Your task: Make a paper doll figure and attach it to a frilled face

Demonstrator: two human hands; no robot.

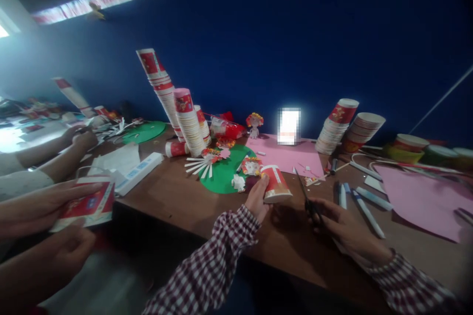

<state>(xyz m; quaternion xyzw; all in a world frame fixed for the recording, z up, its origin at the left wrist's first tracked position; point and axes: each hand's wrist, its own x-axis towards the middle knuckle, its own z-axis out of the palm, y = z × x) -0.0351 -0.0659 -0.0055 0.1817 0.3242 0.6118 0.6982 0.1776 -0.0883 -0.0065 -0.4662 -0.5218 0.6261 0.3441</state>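
My left hand [258, 198] is closed around the side of a red and white paper cup [276, 184], held tilted just above the brown table [177, 202]. To its right, my right hand [342, 229] grips black-handled scissors [310, 206], whose blades point up and away, apart from the cup. Behind the cup lies a green paper round [214, 184] bearing cut paper flowers and a cup sliced into white strips [201, 163]. Pink paper [299, 155] with small scraps on it is spread farther back.
Tall cup stacks [190, 128] lean at the back left, and shorter cup stacks [334, 128] stand at the right. Markers [369, 214] lie right of my right hand. At left, another person's hands hold a flattened red cup [90, 204] near a white box [138, 173].
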